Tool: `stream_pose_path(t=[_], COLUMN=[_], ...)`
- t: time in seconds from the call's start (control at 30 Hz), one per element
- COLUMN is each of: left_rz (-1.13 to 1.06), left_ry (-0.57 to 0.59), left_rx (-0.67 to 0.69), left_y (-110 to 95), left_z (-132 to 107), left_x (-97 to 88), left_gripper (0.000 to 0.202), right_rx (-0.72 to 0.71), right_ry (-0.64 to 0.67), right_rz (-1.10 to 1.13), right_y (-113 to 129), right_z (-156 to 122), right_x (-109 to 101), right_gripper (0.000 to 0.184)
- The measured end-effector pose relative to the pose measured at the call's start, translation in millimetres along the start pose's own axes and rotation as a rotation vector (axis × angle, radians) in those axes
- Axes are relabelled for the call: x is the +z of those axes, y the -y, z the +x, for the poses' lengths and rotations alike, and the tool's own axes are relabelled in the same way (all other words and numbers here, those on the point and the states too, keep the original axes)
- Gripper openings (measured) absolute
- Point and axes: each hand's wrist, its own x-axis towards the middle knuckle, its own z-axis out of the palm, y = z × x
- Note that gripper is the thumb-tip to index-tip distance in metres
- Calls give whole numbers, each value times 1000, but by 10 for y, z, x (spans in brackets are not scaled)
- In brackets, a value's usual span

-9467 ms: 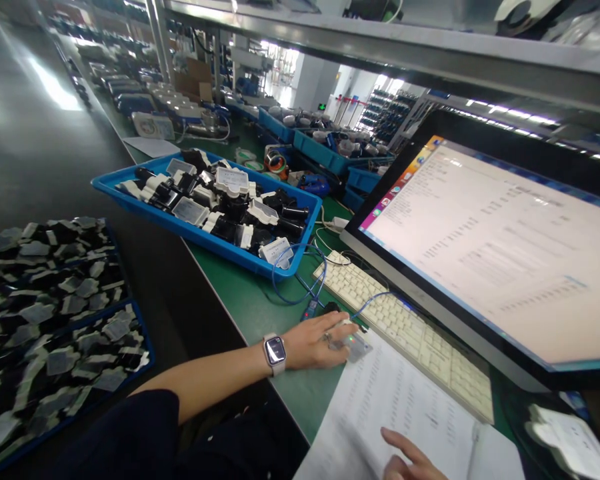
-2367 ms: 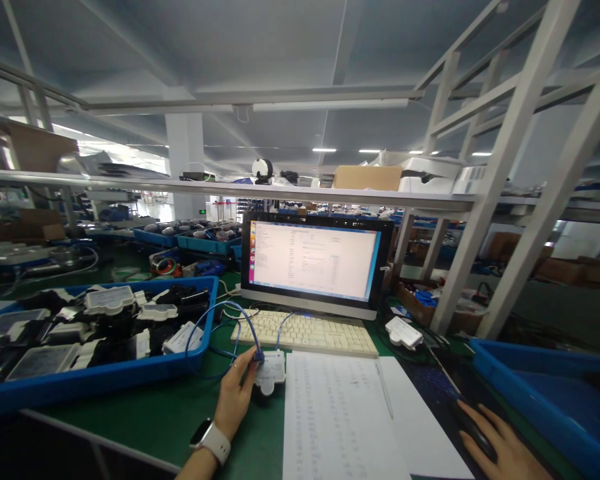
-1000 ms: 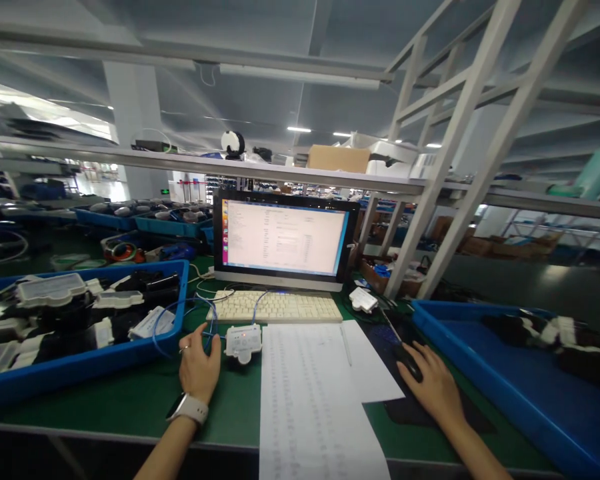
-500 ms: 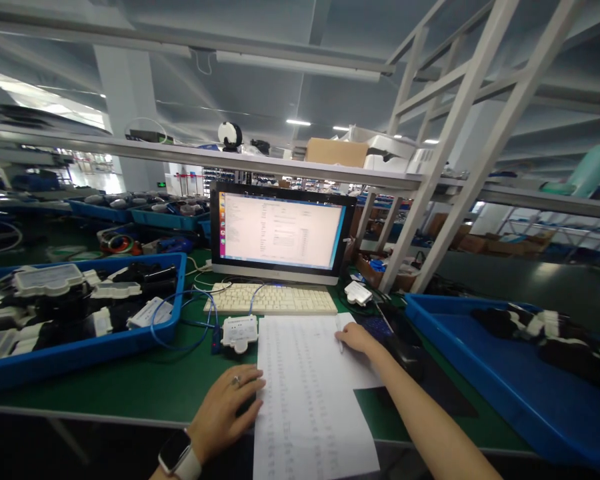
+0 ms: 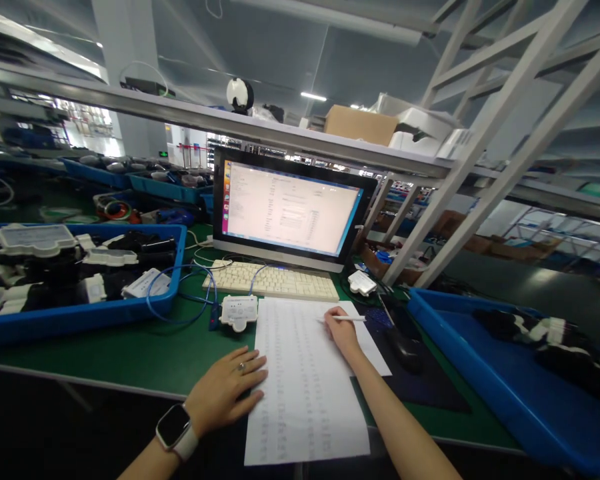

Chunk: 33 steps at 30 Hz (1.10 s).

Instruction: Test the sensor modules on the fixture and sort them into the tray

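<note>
A white pen [image 5: 349, 318] is gripped in my right hand [image 5: 341, 331], its tip at the upper right part of a printed paper sheet [image 5: 295, 400]. Another sheet [image 5: 375, 350] lies partly beneath the first. My left hand [image 5: 227, 389] rests with fingers spread on the left margin of the printed sheet, a ring on one finger and a watch [image 5: 174, 427] at the wrist. Just above the sheet's upper left corner lies a white module [image 5: 239, 311] beside a blue cable [image 5: 213, 290]. The sheet's lower end hangs over the table edge.
Behind the paper are a keyboard [image 5: 280, 280] and a lit monitor [image 5: 290, 210]. A blue tray [image 5: 105, 310] of white and black devices stands left; another blue tray [image 5: 470, 360] stands right. A black mouse [image 5: 405, 351] and another white module [image 5: 362, 283] lie right of the paper.
My right hand has shifted slightly left on the sheet, and the pen has turned from nearly upright to pointing left. The view has tilted downward. My left hand stays at the sheet's left edge.
</note>
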Motion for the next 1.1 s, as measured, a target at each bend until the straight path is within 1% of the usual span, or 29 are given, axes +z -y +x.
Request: stream_pose_path(t=[0.1,0.3,0.57,0.77,0.93,1.1], left_rz=[12,-25,-83,-40,-62,-28], left_ry=[38,27,-1,49,38,18], left_rx=[-13,-33,-41,-45,-43,-23], left_y=[-19,-33,-21,-26,-25,-24], left_z=[10,12,19,15,21,16], left_x=[-6,-8,-8,-9,-10,-6], left_gripper=[27,29,29,28,28,27], right_rx=[-36,-74,-61,-63,-66,-61], right_ry=[-40,-112,-74,-86,-101,-96], right_rz=[-38,-160,-200,-215,-230,-229], right_y=[-16,15,5,2,21,13], right_z=[-15,-26,-35,-34,-36,-36], right_x=[-16,-25,-11,-18,-12,-14], right_gripper=[19,23,22,22,22,22])
